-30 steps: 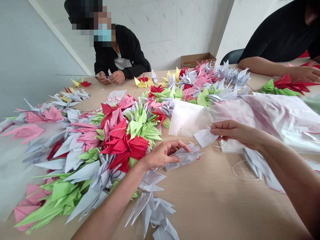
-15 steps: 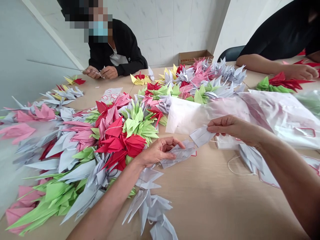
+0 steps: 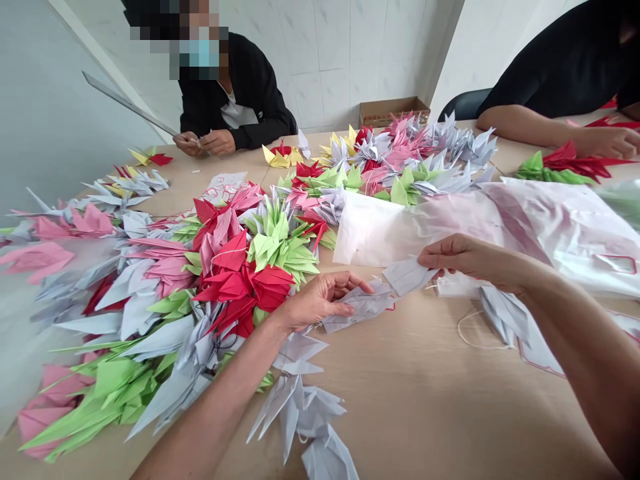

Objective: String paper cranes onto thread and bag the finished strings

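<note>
A strand of pale grey origami cranes [image 3: 357, 307] lies on the table under my left hand [image 3: 320, 301], whose thumb and curled fingers hold it. My right hand [image 3: 467, 257] pinches a pale grey paper crane [image 3: 407, 277] between thumb and fingers, above a white paper sheet [image 3: 370, 230]. A thin white string [image 3: 473, 331] loops on the table below my right wrist. Just left of my left hand rises a big heap of red, green, pink and grey origami cranes [image 3: 235, 273]. Its underside is hidden.
The wooden table [image 3: 425, 407] also carries a crumpled translucent plastic bag [image 3: 560, 227] and more loose cranes near me. Across it, a co-worker's hands [image 3: 200, 142] hold a long thin grey strip [image 3: 130, 103]. Another person's arm [image 3: 550, 130] lies at the right, beyond a cardboard box [image 3: 395, 111].
The co-worker's long strip has tilted up and become more visible. My hands have barely moved, and the cranes between them stay in hand.
</note>
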`<state>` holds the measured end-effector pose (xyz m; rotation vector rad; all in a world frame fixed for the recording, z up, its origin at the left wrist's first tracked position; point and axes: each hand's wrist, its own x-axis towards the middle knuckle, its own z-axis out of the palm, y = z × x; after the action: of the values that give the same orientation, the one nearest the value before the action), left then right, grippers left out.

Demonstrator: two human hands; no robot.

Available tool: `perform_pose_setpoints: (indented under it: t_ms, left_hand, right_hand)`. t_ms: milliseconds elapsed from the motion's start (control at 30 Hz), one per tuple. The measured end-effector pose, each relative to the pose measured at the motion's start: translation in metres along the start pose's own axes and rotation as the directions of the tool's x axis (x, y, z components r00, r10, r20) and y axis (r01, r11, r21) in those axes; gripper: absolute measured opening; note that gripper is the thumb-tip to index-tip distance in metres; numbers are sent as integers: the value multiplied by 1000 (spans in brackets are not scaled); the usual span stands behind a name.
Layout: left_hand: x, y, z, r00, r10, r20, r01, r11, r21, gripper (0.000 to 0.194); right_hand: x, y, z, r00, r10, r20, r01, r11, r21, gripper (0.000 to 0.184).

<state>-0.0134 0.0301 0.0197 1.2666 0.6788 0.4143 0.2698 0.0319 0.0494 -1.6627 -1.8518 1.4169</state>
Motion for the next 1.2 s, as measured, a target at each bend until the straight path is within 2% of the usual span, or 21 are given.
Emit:
perform_pose_setpoints:
  t_ms: [167,333,500,767,933,1033,1200]
  left_hand:
    - [-2,7,4,1000,-17,-10,17,1000,6,32]
    - [-3,7,4,996,-88,-25,87,995,-50,37]
    - [-3,7,3,995,-81,-49,78,995,-60,37]
    - [-3,7,6,997,-7,-74,16,992,123,33]
    - [-3,7,11,976,155,-156,-114,964,241,30]
    - [-3,9,13,968,191,-161,-143,953,267,29]
    - [-4,10,11,976,187,-107,-155,954,258,31]
  right_hand:
    - [5,8,1,1000,22,17,-22,999,-48,39]
    - [3,6,0,996,-44,79,44,999,3,39]
    - [2,2,1,995,-57,85,57,998,4,41]
    - [-9,-17,4,995,-69,-65,63,994,-92,45]
    - [-16,-32,8,977,-67,-204,24,978,-207,46]
    - [-18,-34,10,968,-111,-223,59,972,-228,46]
    - [-16,-33,13,963,-141,-229,85,968,-238,43]
